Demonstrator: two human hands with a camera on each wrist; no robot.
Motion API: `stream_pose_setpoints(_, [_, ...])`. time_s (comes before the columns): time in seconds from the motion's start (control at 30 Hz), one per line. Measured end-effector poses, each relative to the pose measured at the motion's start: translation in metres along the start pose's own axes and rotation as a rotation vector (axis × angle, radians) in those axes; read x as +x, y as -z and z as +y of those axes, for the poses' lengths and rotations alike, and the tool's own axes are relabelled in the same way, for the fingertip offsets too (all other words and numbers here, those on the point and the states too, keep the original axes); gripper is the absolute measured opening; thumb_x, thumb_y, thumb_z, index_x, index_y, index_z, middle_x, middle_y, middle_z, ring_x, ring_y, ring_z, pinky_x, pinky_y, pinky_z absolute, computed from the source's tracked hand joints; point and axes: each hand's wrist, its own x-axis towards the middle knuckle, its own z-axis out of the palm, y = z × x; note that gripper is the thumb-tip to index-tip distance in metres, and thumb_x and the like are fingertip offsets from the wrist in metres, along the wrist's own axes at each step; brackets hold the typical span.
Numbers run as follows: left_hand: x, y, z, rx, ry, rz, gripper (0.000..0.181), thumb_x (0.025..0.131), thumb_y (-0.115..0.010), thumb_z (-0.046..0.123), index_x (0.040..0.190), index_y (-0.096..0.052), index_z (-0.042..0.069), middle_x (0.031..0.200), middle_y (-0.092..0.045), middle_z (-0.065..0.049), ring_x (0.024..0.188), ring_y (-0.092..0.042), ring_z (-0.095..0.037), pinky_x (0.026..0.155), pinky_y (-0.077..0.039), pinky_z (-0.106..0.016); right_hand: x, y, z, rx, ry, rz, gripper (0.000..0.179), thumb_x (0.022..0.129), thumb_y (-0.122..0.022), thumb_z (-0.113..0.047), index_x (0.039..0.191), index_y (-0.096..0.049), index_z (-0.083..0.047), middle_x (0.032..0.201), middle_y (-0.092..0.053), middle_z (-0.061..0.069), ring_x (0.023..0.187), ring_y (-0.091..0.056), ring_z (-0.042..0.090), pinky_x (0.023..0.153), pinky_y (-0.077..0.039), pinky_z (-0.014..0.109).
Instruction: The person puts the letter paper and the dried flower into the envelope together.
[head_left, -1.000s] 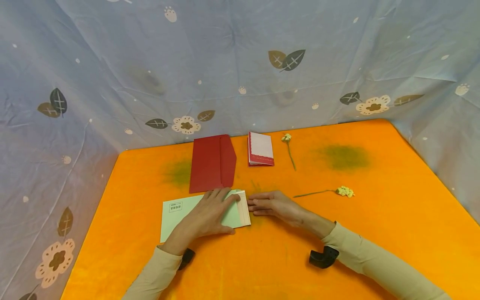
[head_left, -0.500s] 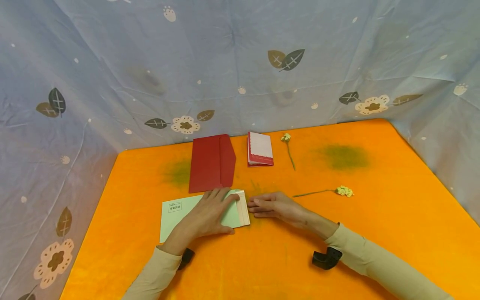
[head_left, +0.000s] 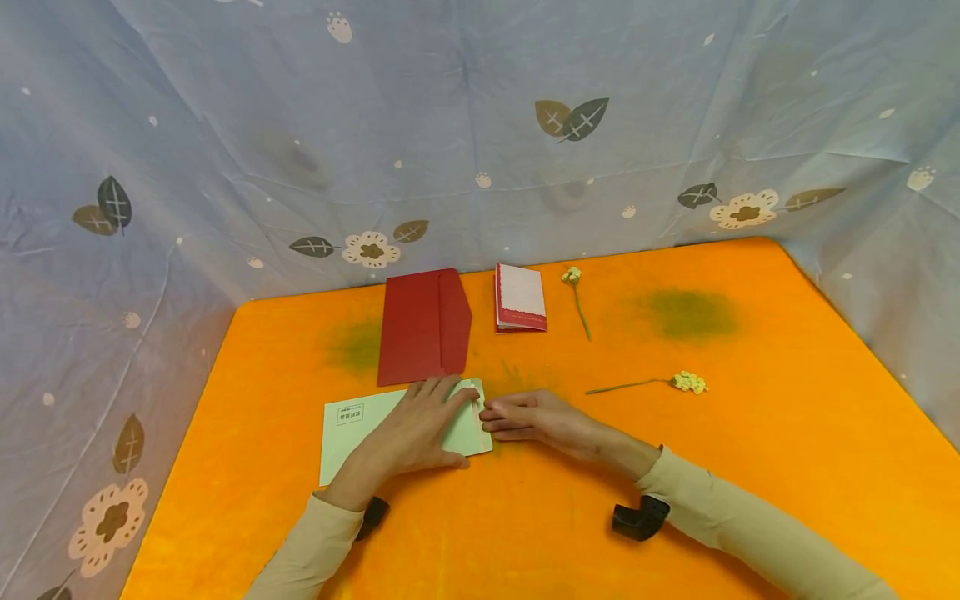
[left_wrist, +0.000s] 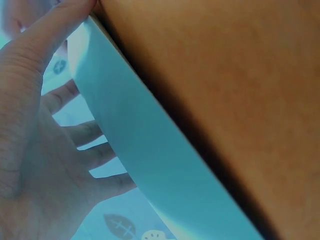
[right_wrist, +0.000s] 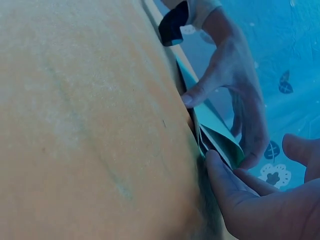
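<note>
Near the orange table's point(head_left: 750, 467) front edge, we press our left hand point(head_left: 420, 425) flat, fingers relaxed, on the green envelope point(head_left: 352, 425); our right hand point(head_left: 536, 417), fingers straight, touches its right end.

- Table cover point(head_left: 750, 433): orange cloth, matt, faintly napped like felt, with dull green smudges.
- Green envelope point(head_left: 352, 427): pale, smooth matt paper.
- Red envelope point(head_left: 420, 327): matt paper or thin card, smooth.
- Small booklet point(head_left: 521, 298): paper, white face with red edging.
- Backdrop point(head_left: 465, 125): thin blue printed cloth, creased, matt.
- Flower sprigs point(head_left: 688, 382): material cannot be told.
- Sleeves point(head_left: 750, 525): beige knit cloth.
</note>
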Motion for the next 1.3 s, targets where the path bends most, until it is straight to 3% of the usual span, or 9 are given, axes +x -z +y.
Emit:
stream_pose_setpoints(0.33, [0.000, 0.000, 0.000, 0.010, 0.012, -0.012, 0.090, 0.068, -0.082, 0.060, 0.139, -0.045, 0.018, 0.144, -0.043, -0.014, 0.129, -0.042, -0.033, 0.107, -0.035, -0.052, 0.003, -0.002, -0.001, -0.054, -0.002, -0.056, 0.061, 0.104, -0.048, -0.024, 0.147, -0.027, 0.014, 0.145, -0.043, 0.029, 0.129, -0.050, 0.038, 0.104, -0.043, 0.041])
stream_pose_setpoints(0.7, [0.000, 0.000, 0.000, 0.007, 0.020, -0.015, 0.091, 0.068, -0.082, 0.060, 0.139, -0.045, 0.018, 0.144, -0.043, -0.014, 0.129, -0.042, -0.032, 0.107, -0.035, -0.051, 0.001, 0.000, -0.004, -0.104, 0.010, -0.082, 0.059, 0.104, -0.048, -0.025, 0.146, -0.030, 0.013, 0.144, -0.044, 0.028, 0.128, -0.051, 0.039, 0.104, -0.044, 0.042])
stream_pose_setpoints(0.9, [0.002, 0.000, 0.000, -0.001, 0.007, -0.010, 0.091, 0.069, -0.082, 0.059, 0.140, -0.044, 0.017, 0.143, -0.043, -0.014, 0.128, -0.043, -0.032, 0.107, -0.035, -0.051, -0.013, 0.024, -0.012, -0.255, 0.066, -0.018, 0.052, 0.102, -0.055, -0.024, 0.140, -0.044, 0.011, 0.134, -0.055, 0.026, 0.118, -0.059, 0.036, 0.099, -0.048, 0.040])
stream_pose_setpoints(1.07, [0.003, 0.000, 0.000, 0.009, 0.007, -0.011, 0.091, 0.068, -0.083, 0.059, 0.139, -0.044, 0.017, 0.143, -0.043, -0.014, 0.128, -0.043, -0.031, 0.107, -0.035, -0.051, -0.028, 0.045, -0.023, -0.332, 0.115, 0.043, 0.048, 0.101, -0.055, -0.018, 0.136, -0.046, 0.013, 0.133, -0.055, 0.029, 0.117, -0.058, 0.039, 0.098, -0.048, 0.043])
stream_pose_setpoints(1.3, [0.001, 0.000, 0.000, 0.001, 0.005, -0.006, 0.090, 0.068, -0.083, 0.058, 0.139, -0.044, 0.017, 0.143, -0.043, -0.015, 0.127, -0.043, -0.033, 0.105, -0.037, -0.052, -0.057, 0.077, -0.034, -0.455, 0.110, 0.262, 0.047, 0.099, -0.060, -0.021, 0.136, -0.051, 0.007, 0.132, -0.059, 0.023, 0.119, -0.060, 0.031, 0.097, -0.049, 0.033])
